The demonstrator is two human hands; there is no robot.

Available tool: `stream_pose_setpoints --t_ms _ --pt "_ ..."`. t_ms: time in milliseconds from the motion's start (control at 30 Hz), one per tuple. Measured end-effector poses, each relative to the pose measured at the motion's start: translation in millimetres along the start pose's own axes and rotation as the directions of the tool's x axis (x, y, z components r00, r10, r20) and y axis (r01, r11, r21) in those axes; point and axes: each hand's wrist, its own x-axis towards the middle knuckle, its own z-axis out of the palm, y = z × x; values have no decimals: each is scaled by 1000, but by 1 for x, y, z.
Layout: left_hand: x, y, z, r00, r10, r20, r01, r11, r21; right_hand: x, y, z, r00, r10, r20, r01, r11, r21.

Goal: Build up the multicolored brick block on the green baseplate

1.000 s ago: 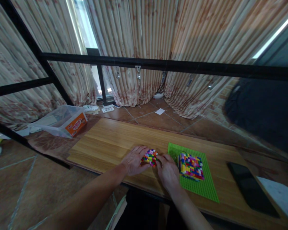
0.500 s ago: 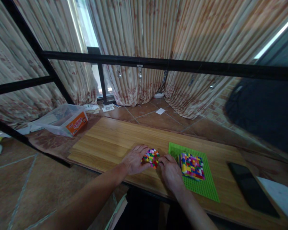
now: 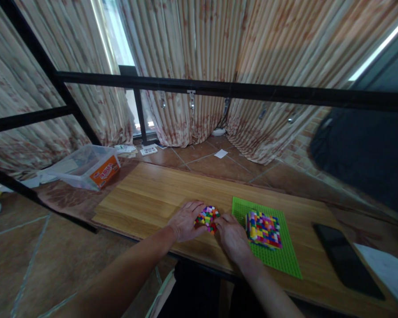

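Observation:
A pile of small loose toy bricks [image 3: 207, 215] in many colours lies on the wooden tabletop. Curved around its left side is my left hand [image 3: 186, 220], open, with thumb and fingers apart. My right hand [image 3: 231, 234] reaches over the pile's right edge, its fingertips pinched together among the bricks. Whatever they pinch is too small to make out. Just right of that hand, a layered block of multicoloured bricks [image 3: 264, 229] stands on a green studded baseplate [image 3: 287, 260].
A black phone [image 3: 346, 260] lies on the tabletop [image 3: 146, 190] at the right, beside a white sheet [image 3: 386, 269]. Beyond the left end stands a clear plastic box [image 3: 82, 170] with an orange label. A black metal rail [image 3: 199, 85] crosses behind the table.
My right hand has shifted slightly left, further over the edge of the brick pile. The left hand keeps its place around the pile. The camera view has moved a little.

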Motion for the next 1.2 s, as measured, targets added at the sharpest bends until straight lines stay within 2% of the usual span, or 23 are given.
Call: stream_pose_setpoints --t_ms 200,400,567,733,900,1200 --pt "0 0 1 1000 -8 -8 8 1000 -3 -5 -3 6 996 80 -32 -80 997 4" --pt "-1 -1 2 1000 -3 -20 3 1000 2 -9 -1 10 994 64 -86 -60 997 47" --pt "-1 0 1 1000 -1 -13 1 1000 0 -11 1 8 987 35 -155 -7 984 176" --pt "0 1 -2 1000 -15 7 15 1000 -13 -12 10 6 965 116 -234 -45 956 290" --pt "0 1 -2 1000 -26 5 26 999 -19 -3 11 6 949 220 -227 -168 959 228" --pt "0 1 0 1000 -28 11 28 1000 0 11 2 5 943 314 -109 -307 949 76"
